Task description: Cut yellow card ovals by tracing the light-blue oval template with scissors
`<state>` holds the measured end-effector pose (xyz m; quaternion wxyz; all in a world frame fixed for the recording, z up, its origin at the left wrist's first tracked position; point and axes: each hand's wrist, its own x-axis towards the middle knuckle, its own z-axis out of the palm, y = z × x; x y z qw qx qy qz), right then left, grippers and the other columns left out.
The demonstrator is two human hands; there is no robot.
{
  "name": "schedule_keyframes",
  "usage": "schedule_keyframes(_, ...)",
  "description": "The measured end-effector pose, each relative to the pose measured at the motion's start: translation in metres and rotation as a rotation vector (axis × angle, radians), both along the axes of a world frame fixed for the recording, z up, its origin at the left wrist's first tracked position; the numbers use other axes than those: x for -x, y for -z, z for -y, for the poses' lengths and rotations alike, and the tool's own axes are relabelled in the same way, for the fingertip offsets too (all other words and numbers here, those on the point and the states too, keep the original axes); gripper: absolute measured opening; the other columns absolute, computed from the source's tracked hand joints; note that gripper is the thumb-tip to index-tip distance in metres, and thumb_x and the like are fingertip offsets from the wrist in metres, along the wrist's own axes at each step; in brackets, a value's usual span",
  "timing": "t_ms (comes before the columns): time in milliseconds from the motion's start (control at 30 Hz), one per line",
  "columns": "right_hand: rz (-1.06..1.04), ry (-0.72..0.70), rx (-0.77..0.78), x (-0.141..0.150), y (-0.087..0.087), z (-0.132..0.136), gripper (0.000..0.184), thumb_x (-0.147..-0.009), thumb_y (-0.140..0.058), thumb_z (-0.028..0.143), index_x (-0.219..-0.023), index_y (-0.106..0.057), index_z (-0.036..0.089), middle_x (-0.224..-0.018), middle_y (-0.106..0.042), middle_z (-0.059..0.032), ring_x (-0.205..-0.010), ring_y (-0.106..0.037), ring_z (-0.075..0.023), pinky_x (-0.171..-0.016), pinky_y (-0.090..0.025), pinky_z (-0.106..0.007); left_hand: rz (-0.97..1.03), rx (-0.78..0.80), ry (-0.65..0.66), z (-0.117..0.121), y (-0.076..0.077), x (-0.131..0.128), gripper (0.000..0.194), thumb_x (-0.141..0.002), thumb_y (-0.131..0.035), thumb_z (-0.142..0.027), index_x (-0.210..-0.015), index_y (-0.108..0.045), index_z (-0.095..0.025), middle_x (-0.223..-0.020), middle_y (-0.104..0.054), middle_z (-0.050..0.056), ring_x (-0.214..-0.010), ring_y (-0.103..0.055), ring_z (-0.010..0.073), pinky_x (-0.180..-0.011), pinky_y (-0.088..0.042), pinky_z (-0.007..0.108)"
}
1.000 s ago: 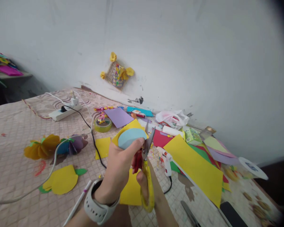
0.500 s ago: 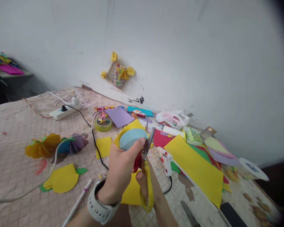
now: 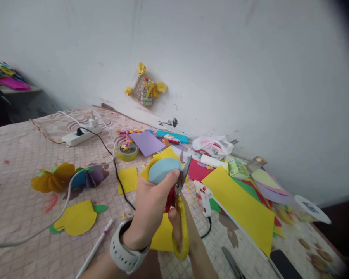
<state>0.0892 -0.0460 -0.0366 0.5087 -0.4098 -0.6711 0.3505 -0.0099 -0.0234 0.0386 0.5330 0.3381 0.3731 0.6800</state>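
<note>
My left hand [image 3: 154, 199], with a white watch [image 3: 125, 248] on its wrist, is closed on a light blue rounded paper piece [image 3: 163, 169] laid against a yellow paper [image 3: 147, 170]. The thumb presses on the blue piece near its right edge. My right hand [image 3: 176, 223] is wrapped round the yellow handle of a pair of scissors [image 3: 181, 228], its thumb through the loop and its other fingers mostly hidden. The scissor blades are spread and point up and away at the right edge of the papers. Below my hands lies another yellow sheet [image 3: 163, 236].
A white glue gun [image 3: 204, 197] and a large yellow sheet [image 3: 241, 205] lie to the right. On the left are paper flowers [image 3: 55, 178], yellow cut shapes [image 3: 80, 219], a white pen-like stick [image 3: 95, 246] and a power strip [image 3: 80, 135]. Green-yellow tape [image 3: 127, 155] sits behind my hands.
The whole view has shifted very slightly. Both hands keep their grips, and the scissor blades stay spread at the edge of the papers.
</note>
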Motion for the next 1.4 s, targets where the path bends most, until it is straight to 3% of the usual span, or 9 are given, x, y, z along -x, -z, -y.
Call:
schedule_keyframes(400, 0.019, 0.016, -0.039, 0.000, -0.001, -0.002, 0.046, -0.090, -0.045, 0.065, -0.116, -0.053, 0.028, -0.094, -0.060, -0.0053, -0.074, -0.060, -0.0223, -0.059, -0.055, -0.030, 0.000, 0.008, 0.001, 0.000, 0.001, -0.001, 0.009, -0.073, -0.073, -0.023, -0.069, -0.069, -0.016, -0.068, -0.068, -0.002, -0.063, -0.061, 0.0107, -0.062, -0.050, 0.018)
schedule_keyframes(1033, 0.034, 0.044, -0.089, 0.004, -0.005, -0.001, 0.050, -0.093, -0.041, 0.063, -0.123, -0.052, 0.024, -0.084, -0.059, -0.0041, -0.067, -0.059, -0.0195, -0.053, -0.052, -0.027, 0.030, 0.041, 0.008, -0.001, 0.004, -0.003, 0.016, -0.073, -0.073, -0.024, -0.062, -0.067, -0.016, -0.063, -0.064, -0.002, -0.058, -0.057, 0.0101, -0.057, -0.048, 0.018)
schedule_keyframes(1400, 0.070, 0.080, -0.079, 0.004, -0.009, -0.002, 0.046, -0.092, -0.043, 0.062, -0.103, -0.055, 0.020, -0.074, -0.055, -0.0024, -0.060, -0.054, -0.0184, -0.050, -0.046, -0.027, 0.041, 0.042, 0.003, 0.000, 0.006, -0.003, 0.019, -0.073, -0.072, -0.024, -0.059, -0.062, -0.016, -0.059, -0.059, -0.001, -0.055, -0.054, 0.0117, -0.054, -0.047, 0.021)
